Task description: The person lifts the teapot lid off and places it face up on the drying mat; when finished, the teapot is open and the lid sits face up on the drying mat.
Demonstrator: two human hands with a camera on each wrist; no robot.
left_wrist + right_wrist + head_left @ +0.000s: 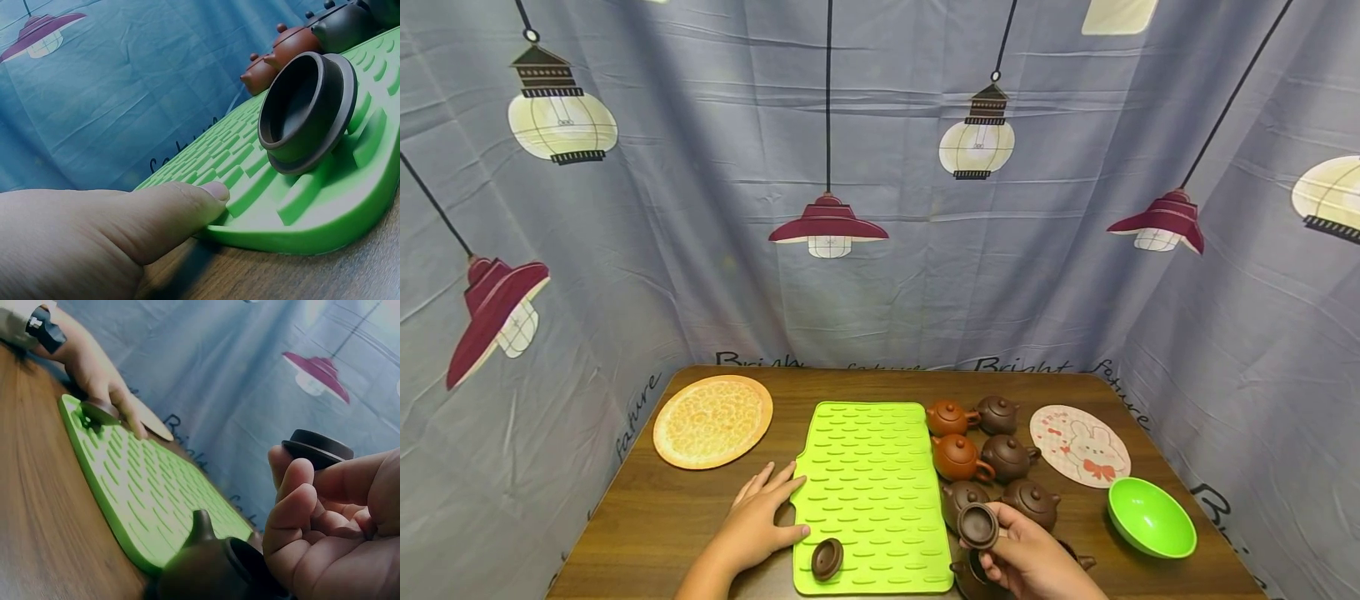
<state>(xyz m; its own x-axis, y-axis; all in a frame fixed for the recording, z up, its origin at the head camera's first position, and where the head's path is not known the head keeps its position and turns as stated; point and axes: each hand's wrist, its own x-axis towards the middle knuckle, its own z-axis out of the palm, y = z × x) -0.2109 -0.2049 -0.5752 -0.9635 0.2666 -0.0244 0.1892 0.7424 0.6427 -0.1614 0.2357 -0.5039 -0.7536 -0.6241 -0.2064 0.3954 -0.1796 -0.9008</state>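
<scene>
My right hand (pixel 1028 552) pinches a dark brown teapot lid (pixel 978 526), its hollow underside turned up in the right wrist view. Just below it is a dark teapot (pixel 194 569) with its top uncovered, beside the right edge of the green drying mat (pixel 880 492). A second dark lid (pixel 827 559) lies near the mat's front left corner, tipped over so its hollow side shows in the left wrist view. With fingers spread, my left hand (pixel 758 521) rests at the mat's left edge, the thumb (pixel 194 203) on its rim close to that lid.
Two reddish teapots (pixel 958 457) and several dark ones (pixel 1009 457) stand in two columns right of the mat. Further right are a round bunny placemat (pixel 1101 442) and a green bowl (pixel 1150 517). An orange round placemat (pixel 713 421) lies back left. Curtains (pixel 880 317) surround the table.
</scene>
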